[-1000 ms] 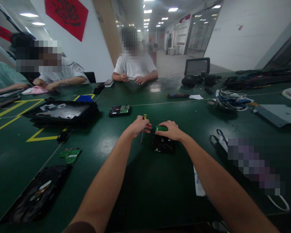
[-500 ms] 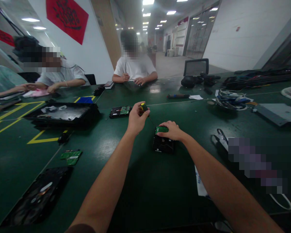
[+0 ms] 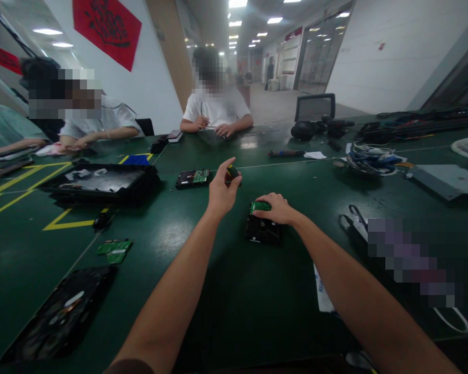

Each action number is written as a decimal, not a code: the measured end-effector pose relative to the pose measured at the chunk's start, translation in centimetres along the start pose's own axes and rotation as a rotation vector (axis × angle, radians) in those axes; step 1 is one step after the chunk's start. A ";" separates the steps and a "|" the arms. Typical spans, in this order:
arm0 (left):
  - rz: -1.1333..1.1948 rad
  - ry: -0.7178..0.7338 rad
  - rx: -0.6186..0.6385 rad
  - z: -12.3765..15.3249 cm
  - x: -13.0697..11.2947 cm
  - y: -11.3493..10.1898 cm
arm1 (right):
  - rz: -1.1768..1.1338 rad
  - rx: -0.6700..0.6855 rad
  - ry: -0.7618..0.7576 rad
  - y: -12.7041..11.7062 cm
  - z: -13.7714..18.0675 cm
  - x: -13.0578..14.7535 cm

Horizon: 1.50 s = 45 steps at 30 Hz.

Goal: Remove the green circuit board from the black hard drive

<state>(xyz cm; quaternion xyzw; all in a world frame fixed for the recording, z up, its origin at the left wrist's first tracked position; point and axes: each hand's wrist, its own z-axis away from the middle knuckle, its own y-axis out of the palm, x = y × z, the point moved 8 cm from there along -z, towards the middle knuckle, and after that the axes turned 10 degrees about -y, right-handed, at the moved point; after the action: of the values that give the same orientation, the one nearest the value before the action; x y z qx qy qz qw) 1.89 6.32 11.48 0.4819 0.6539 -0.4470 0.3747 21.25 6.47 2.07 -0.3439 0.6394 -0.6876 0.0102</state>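
Observation:
My left hand [image 3: 223, 189] pinches the yellow and dark handle of a screwdriver [image 3: 233, 173], its index finger lifted past the handle's top. The thin shaft slants down to the far end of a black hard drive [image 3: 262, 230], where my right hand hides the tip's contact. My right hand [image 3: 276, 208] is closed over the drive's far right side, thumb across its green circuit board [image 3: 259, 206]. The drive lies flat on the dark green table [image 3: 234, 291]. Another hard drive [image 3: 193, 178] with a green board lies beyond my left wrist.
At left are a loose green circuit board [image 3: 115, 251], a larger black drive [image 3: 58, 317] and a black tray [image 3: 101, 182]. On the right lie a lanyard [image 3: 359, 223], a grey metal box [image 3: 446, 182] and a cable bundle [image 3: 374, 158]. People sit across the table.
The fingers of my left hand have shifted on the screwdriver handle, the index finger now more extended. My right hand and the drive stay in place.

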 end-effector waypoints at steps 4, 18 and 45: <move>-0.001 -0.025 0.008 0.4 -0.5 0.4 | 0.018 -0.006 0.008 -0.1 0.1 0.1; 0.023 -0.008 0.046 0.7 -0.4 1.0 | 0.027 -0.035 -0.002 0.1 0.1 -0.1; -0.103 0.245 0.022 -0.1 0.4 1.5 | 0.060 -0.063 0.003 -0.1 0.3 0.1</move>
<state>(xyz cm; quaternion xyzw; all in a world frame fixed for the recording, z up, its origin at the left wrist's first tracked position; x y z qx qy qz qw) 3.24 6.79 10.81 0.5028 0.7137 -0.4105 0.2633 21.32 6.20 2.23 -0.3236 0.6707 -0.6672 0.0193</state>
